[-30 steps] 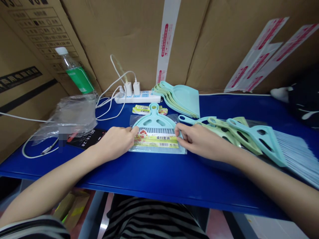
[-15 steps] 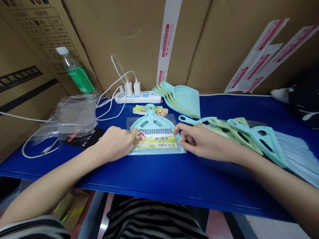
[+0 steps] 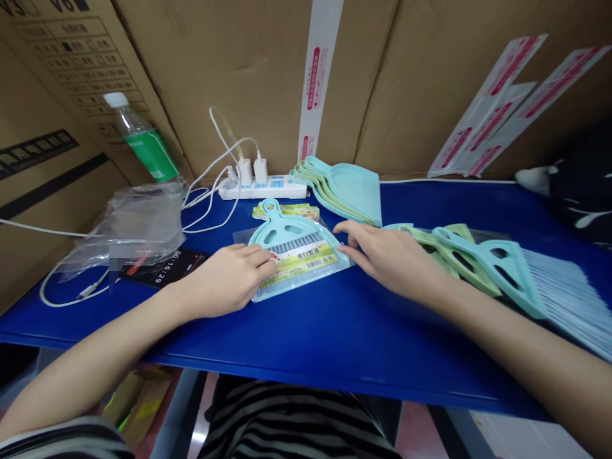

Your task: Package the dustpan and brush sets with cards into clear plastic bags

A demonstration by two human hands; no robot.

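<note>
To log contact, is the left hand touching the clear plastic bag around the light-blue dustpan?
Touching: head view shows the left hand resting on the bag, covering its left edge.

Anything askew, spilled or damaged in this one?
The pack by the left hand sits askew: its near edge slants against the front edge of the table. Nothing visibly spilled or damaged.
</note>
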